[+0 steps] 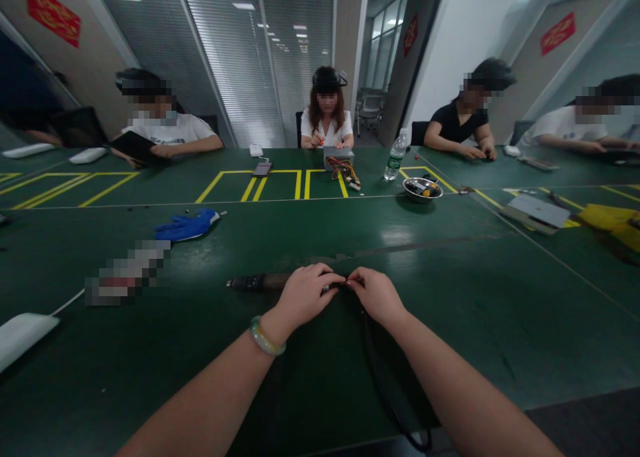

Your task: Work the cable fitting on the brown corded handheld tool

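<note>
A dark electric screwdriver point(270, 283), long and cylindrical with a metal tip at its left end, lies across the green table in front of me. My left hand point(307, 293) is closed over its rear part, thumb and fingers reaching toward its right end. Right there, my right hand point(377, 293) pinches with thumb and forefinger where the black cord point(373, 357) begins. The cord drops from this spot and runs over the table's near edge. My fingers cover the joint between tool and cord, so its details are hidden.
A blue glove point(185, 226), a blurred-out phone-like item point(133, 273) and a white block point(25, 337) with a cable are to the left. Ahead stand a metal bowl point(423, 190) of small parts and a water bottle point(396, 157). Several people sit across the table.
</note>
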Demonstrator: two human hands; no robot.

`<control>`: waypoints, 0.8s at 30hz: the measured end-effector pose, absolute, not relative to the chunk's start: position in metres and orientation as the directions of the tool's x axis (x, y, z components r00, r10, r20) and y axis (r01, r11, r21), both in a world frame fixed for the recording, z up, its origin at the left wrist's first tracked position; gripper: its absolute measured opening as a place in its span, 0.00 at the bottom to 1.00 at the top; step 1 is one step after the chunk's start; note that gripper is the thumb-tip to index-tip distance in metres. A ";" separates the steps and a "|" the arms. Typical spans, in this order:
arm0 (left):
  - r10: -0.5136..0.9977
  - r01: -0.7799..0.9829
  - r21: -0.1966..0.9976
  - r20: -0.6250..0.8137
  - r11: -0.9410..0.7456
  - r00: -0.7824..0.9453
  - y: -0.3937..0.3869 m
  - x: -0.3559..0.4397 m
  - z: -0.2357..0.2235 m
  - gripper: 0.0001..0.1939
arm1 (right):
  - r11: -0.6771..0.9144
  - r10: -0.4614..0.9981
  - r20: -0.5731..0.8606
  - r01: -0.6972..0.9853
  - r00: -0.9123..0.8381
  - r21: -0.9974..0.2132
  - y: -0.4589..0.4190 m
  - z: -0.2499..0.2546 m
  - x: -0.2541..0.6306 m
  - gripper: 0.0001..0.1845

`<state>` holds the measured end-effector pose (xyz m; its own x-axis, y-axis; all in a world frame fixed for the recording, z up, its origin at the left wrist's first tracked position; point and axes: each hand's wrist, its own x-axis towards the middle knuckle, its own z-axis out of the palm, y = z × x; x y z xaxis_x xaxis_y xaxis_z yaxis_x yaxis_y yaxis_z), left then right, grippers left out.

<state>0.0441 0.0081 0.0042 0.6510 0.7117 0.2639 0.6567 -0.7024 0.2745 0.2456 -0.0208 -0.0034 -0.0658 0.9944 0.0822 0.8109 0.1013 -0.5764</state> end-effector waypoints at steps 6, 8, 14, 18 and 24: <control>0.712 0.655 0.279 0.279 -0.702 0.644 0.007 0.044 0.004 0.13 | 0.020 0.999 0.043 0.804 0.007 -0.594 -0.019 -0.009 0.241 0.17; 0.711 0.657 0.272 0.296 -0.703 0.638 0.007 0.044 0.002 0.13 | 0.058 0.997 0.067 0.826 -0.025 -0.561 -0.018 -0.009 0.240 0.17; 0.690 0.642 0.268 0.387 -0.719 0.611 0.000 0.046 0.006 0.14 | 0.032 0.999 0.041 0.862 -0.013 -0.506 -0.018 -0.007 0.239 0.10; 0.645 0.578 0.303 0.478 -0.758 0.596 -0.010 0.046 0.018 0.19 | 0.043 0.998 0.065 0.892 -0.015 -0.450 -0.015 -0.005 0.236 0.11; 0.437 0.313 0.341 0.398 -0.887 0.806 -0.014 0.037 0.013 0.13 | -0.066 0.998 -0.009 0.907 0.069 -0.416 0.008 -0.003 0.260 0.10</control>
